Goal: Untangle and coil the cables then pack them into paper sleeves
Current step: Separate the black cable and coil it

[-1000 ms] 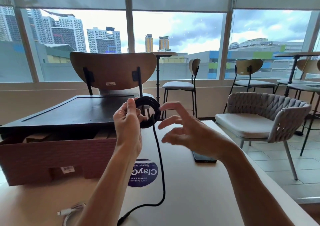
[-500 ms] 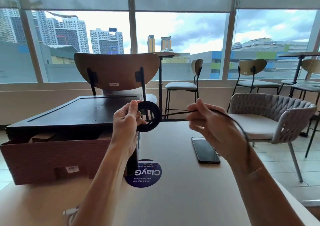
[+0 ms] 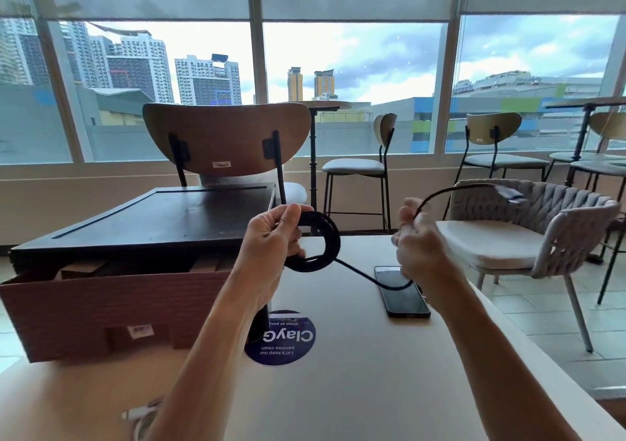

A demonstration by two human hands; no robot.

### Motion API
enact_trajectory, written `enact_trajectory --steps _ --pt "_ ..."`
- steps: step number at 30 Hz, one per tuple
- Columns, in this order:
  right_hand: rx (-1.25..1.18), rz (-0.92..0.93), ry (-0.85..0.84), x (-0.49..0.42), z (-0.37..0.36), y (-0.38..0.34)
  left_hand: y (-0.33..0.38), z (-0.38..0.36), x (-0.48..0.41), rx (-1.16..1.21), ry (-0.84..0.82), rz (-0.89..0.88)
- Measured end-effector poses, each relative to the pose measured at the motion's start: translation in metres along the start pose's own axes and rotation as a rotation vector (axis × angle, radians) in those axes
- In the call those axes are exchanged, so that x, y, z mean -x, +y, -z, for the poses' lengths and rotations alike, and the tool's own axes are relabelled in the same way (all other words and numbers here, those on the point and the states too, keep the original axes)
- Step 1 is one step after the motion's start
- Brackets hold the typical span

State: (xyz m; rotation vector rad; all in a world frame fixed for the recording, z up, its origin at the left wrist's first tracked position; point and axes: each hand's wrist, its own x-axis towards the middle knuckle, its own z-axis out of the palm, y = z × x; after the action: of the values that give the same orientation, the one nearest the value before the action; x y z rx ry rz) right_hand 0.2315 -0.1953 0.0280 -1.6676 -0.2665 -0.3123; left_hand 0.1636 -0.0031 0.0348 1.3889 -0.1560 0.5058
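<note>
A: Location of thin black cable (image 3: pixel 333 242)?

B: Wound into a ring above the centre of the pale table (image 3: pixel 355 390), gripped by left hand (image 3: pixel 271 240) with fingers curled round it. Tail pinched in right hand (image 3: pixel 420 247), fingers closed.

A: Hazards?

B: Probably two. Slackening the left grip, springing the loops apart. Catching the sagging slack on the flat black phone (image 3: pixel 403 291), dragging it right, toward the edge.

One wide-angle camera, worn at the person's head, faces forward and slightly down over the pale beige tabletop (image 3: pixel 372 390) toward the tall glass windows (image 3: pixel 352 68). The left hand (image 3: pixel 271 237) and right hand (image 3: pixel 420 244) sit close, mid-frame, forearms entering from below.
</note>
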Motion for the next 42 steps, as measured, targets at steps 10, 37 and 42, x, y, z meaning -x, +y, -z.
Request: enact_trajectory --steps 10,37,42 --pt "0.639 -0.123 -0.218 -0.002 0.012 0.026 0.001 -0.005 0.005 0.006 -0.154 0.092" --pt "-0.776 -0.589 -0.515 0.013 0.007 -0.002 -0.007 -0.007 0.007 0.421 -0.345 0.107" --pt "-0.507 -0.342 -0.721 0.029 -0.004 -0.009 -0.008 -0.018 0.009 0.446 -0.291 0.141"
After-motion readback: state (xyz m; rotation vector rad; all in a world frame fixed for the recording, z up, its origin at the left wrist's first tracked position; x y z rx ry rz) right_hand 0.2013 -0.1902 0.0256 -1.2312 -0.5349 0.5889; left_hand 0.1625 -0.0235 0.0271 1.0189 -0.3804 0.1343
